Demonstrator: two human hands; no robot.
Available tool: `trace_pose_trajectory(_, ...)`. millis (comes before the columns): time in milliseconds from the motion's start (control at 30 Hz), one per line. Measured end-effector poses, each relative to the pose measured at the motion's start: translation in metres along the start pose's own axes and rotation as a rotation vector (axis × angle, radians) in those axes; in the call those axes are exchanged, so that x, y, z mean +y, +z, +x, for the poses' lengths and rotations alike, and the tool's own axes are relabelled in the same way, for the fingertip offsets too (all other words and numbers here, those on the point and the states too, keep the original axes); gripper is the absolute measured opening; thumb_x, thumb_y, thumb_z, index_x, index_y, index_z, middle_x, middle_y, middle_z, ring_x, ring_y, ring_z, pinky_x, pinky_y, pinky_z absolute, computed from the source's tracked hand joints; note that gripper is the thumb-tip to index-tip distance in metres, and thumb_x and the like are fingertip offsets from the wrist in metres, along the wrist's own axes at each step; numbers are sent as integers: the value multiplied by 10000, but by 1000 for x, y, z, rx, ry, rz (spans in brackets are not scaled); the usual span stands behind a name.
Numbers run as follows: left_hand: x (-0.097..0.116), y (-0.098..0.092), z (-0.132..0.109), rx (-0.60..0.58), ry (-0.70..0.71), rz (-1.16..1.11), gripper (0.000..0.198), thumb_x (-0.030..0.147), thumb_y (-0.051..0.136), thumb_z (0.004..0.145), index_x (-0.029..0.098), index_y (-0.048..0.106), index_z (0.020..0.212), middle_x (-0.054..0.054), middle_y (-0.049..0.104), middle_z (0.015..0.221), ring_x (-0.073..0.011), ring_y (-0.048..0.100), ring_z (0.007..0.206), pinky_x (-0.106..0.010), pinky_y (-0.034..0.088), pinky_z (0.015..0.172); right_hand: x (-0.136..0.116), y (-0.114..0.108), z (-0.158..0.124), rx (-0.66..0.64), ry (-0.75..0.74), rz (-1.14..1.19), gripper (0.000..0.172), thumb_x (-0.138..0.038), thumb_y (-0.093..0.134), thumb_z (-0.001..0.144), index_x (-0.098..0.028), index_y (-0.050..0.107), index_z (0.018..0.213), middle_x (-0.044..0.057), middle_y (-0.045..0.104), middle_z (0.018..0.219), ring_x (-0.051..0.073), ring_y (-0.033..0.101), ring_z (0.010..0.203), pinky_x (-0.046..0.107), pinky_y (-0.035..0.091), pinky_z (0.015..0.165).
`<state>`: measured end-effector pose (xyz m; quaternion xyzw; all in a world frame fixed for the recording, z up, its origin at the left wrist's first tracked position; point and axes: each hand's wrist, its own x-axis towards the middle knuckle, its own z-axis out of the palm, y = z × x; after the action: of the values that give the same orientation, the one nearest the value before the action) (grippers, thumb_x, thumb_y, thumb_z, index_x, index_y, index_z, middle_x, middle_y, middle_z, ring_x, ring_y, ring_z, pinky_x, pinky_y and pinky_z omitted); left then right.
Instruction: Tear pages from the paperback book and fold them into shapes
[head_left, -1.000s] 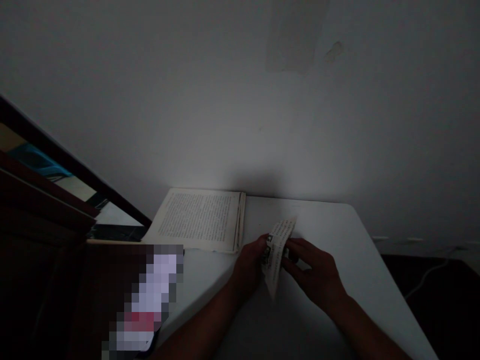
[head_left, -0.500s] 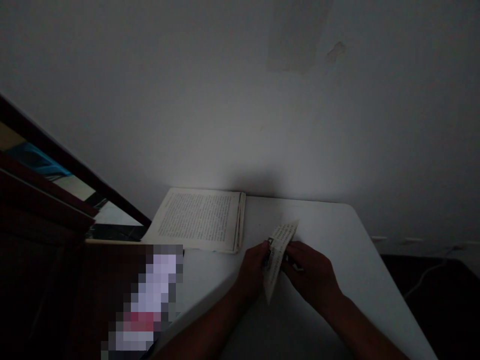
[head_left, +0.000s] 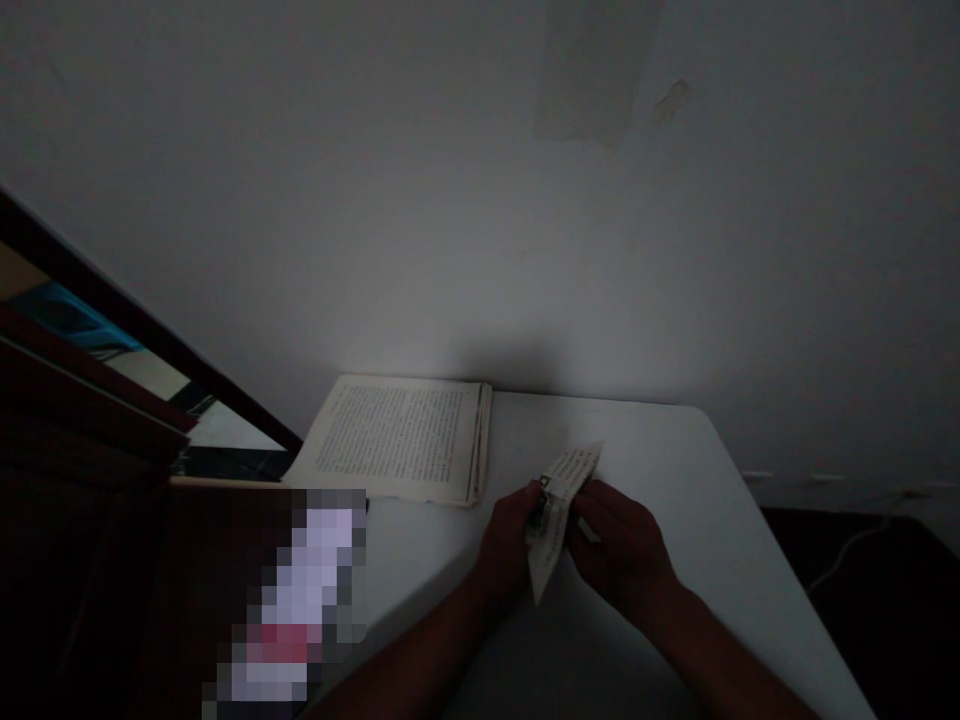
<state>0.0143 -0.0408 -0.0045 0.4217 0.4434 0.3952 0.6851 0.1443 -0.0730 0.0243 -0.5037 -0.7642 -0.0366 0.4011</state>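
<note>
A folded piece of printed paper [head_left: 559, 510], pointed at its top and bottom ends, is held up over the white table. My left hand [head_left: 508, 535] grips its left side, thumb near a dark printed patch. On the other side, my right hand [head_left: 626, 540] has its fingers closed against the paper's right edge; the fingertips are partly hidden behind it. Beyond my left hand, a stack of printed pages [head_left: 397, 440] lies on the table with text facing up.
The white table [head_left: 660, 450] meets a grey wall [head_left: 450, 200] at the back. A blurred-out patch [head_left: 300, 590] covers something at the lower left, beside dark red wood [head_left: 90, 420]. A pale cable [head_left: 847, 555] hangs to the right of the table.
The folded paper has turned slightly and its upper tip has shifted a little right. My right hand's fingers have moved slightly along its edge. The page stack stays put.
</note>
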Motion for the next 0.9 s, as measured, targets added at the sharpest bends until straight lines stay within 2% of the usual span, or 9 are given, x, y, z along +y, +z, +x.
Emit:
trace_pose_trajectory(133,-2,-1,0,46,-81,-174,314,393,535,808,129,676,904,-73,678,902,-233,573,935,-321,431,818,1,0,1,17,-9,-22,129,-140,515,828,-169,639,811,79,675,730,173,627,680,293,543,619)
trace_pose_trajectory(233,5,1,0,-39,-94,-344,272,357,571,787,123,685,869,-71,685,865,-228,592,919,-297,434,810,3,-1,-1,-3,-4,-24,134,-160,549,818,-164,634,922,91,687,802,179,627,696,308,542,618)
trace_pose_trajectory(333,10,1,4,-140,-166,-500,316,363,526,796,98,684,867,-85,688,797,-245,623,862,-324,460,772,5,-2,-3,29,-12,-20,262,-198,607,794,-180,603,1055,101,689,918,193,638,767,339,545,680)
trace_pose_trajectory(433,12,0,8,-173,-218,-665,308,326,513,789,93,683,898,-89,693,810,-255,626,899,-332,464,792,4,-4,-5,115,8,17,303,-179,644,767,-199,604,1066,94,669,949,191,636,813,328,545,702)
trace_pose_trajectory(533,14,-1,9,-236,-249,-723,350,334,474,801,77,682,916,-110,692,866,-269,615,942,-345,460,815,1,-4,-4,139,127,93,258,-180,640,768,-192,617,1024,95,632,970,168,626,767,295,543,644)
trace_pose_trajectory(633,15,-1,8,-304,-259,-719,380,356,468,789,67,673,927,-130,685,891,-285,613,942,-367,460,818,-1,-3,-4,64,255,174,195,-192,599,797,-185,617,991,52,641,840,122,584,593,260,516,547)
trace_pose_trajectory(733,14,1,8,-327,-218,-609,353,365,496,774,71,660,878,-141,674,881,-279,619,909,-362,466,797,0,-4,-4,0,298,204,154,-173,569,806,-183,628,947,6,639,698,112,569,540,243,497,533)
trace_pose_trajectory(800,11,1,9,-266,-129,-510,315,378,529,768,98,631,867,-128,664,881,-256,622,870,-339,474,753,1,-5,-5,11,282,168,151,-141,550,800,-171,636,920,12,649,696,115,583,555,238,496,546)
trace_pose_trajectory(900,7,-2,10,-135,67,-315,375,369,637,718,147,547,1007,-103,621,994,-219,604,871,-305,475,722,4,-5,-6,30,215,51,154,-113,537,792,-143,639,903,40,662,717,132,602,591,248,496,567)
